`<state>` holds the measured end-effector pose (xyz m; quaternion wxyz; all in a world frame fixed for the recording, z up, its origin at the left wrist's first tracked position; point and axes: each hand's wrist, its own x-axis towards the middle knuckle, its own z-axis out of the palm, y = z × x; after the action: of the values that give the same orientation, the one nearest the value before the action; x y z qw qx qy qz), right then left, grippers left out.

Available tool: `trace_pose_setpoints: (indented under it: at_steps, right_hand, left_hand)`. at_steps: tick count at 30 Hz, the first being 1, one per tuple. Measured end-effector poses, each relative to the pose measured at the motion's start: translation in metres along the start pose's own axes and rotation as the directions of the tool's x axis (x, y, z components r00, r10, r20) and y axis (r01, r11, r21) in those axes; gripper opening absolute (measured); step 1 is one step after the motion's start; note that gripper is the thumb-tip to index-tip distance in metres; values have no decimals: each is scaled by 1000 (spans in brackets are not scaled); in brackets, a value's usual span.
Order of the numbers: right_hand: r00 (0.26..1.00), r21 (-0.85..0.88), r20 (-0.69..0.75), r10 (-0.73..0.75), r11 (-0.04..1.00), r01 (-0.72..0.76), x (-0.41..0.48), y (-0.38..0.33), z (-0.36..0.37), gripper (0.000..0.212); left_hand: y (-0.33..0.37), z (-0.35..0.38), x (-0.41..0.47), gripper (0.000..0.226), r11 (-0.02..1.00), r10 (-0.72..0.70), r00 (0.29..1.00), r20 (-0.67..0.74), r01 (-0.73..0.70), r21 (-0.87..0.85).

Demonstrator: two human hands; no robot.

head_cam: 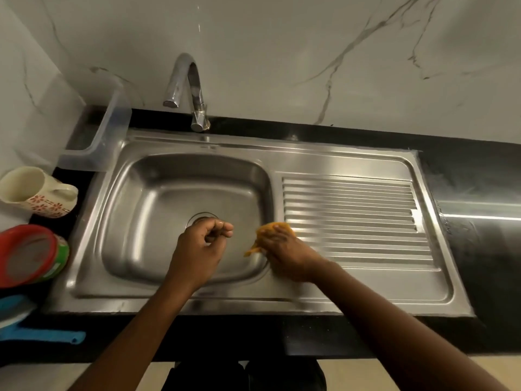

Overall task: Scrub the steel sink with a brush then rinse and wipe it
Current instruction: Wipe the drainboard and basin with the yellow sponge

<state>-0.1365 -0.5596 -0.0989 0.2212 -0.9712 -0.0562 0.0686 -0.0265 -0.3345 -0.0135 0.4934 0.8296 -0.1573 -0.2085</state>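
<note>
Over the basin's near half, left hand loosely curled, holding nothing. Right hand presses an orange cloth onto the steel sink rim between basin and ribbed drainboard. Blue-handled brush lies on counter, left. Chrome faucet behind, not running.

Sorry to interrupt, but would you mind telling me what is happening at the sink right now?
A person is wiping the steel sink. The right hand presses an orange cloth on the rim between the basin and the ribbed drainboard. The left hand is loosely curled over the basin, near the drain, holding nothing visible. No water runs from the tap. A blue-handled brush lies on the counter to the left.
</note>
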Motion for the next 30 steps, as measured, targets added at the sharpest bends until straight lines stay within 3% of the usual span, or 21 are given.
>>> trace_pose_setpoints:
  at_steps: [4, 7, 9, 10, 12, 15, 16, 18, 20, 21, 22, 23, 24, 25, 26, 27, 30]
  right_hand:
    - [999, 144, 38, 12, 989, -18, -26, -39, 16, 30]
    - [983, 304, 106, 149, 937, -175, -33, -62, 14, 30]
    - [932, 425, 203, 299, 831, -359, -31, -72, -1, 32]
    - [891, 532, 268, 368, 714, -455, -30, -75, -9, 32]
    - [799, 733, 419, 431, 359, -578, -26, -79, -23, 33]
    - [778, 878, 478, 407, -191, -440, -21, -79, -37, 38]
    - [785, 880, 466, 408, -311, -360, -21, -77, -41, 38]
    - [799, 887, 411, 439, -396, -239, -23, -69, -46, 38]
    - [803, 912, 385, 456, -324, -253, -29, -60, -39, 34]
    - [809, 931, 364, 462, -193, -308, -32, -59, -35, 31]
    - [822, 920, 309, 478, 69, -386, -37, -57, -30, 32]
    - [870, 782, 210, 447, 457, -424, -44, -52, -25, 39]
    - [929, 473, 144, 342, 800, -368, -50, -45, -19, 49]
    - [969, 156, 118, 218, 959, -235, -55, -38, -17, 57]
    - [991, -80, 104, 89, 994, -81, -58, -32, -17, 61]
    - [991, -174, 135, 9, 985, 15, -60, -28, -18, 63]
    - [925, -201, 373, -70, 967, 154, -62, -23, -22, 71]
  left_hand:
    - [-3, -9, -4, 21, 1000, 25, 999, 37, -25, -5]
    - [-6, -17, -10, 24, 1000, 25, 999, 32, -25, -13]
    - [-6, -22, -16, 24, 1000, 22, 999, 24, -21, -10]
    - [-8, -24, -20, 24, 1000, 19, 1000, 21, -19, -11]
    - [-12, -28, -27, 25, 1000, 11, 1000, 10, -10, -24]
    - [-15, -32, -38, 25, 998, -21, 999, -45, 18, -59]
    - [-17, -34, -42, 24, 997, -35, 997, -72, 30, -72]
    - [-17, -36, -50, 26, 995, -63, 992, -107, 55, -82]
    - [-17, -38, -59, 28, 993, -86, 987, -137, 74, -89]
    - [-17, -38, -64, 28, 991, -102, 983, -155, 88, -96]
    - [-17, -39, -69, 28, 990, -115, 979, -166, 99, -101]
    - [-17, -40, -73, 28, 989, -123, 976, -178, 106, -100]
    - [-17, -41, -79, 27, 988, -133, 972, -194, 114, -106]
    - [-17, -42, -83, 23, 986, -145, 967, -208, 123, -117]
    - [-18, -44, -88, 19, 983, -156, 963, -221, 130, -129]
    - [-18, -46, -92, 17, 982, -163, 960, -228, 135, -134]
    - [-23, -50, -104, 17, 975, -197, 949, -246, 163, -151]
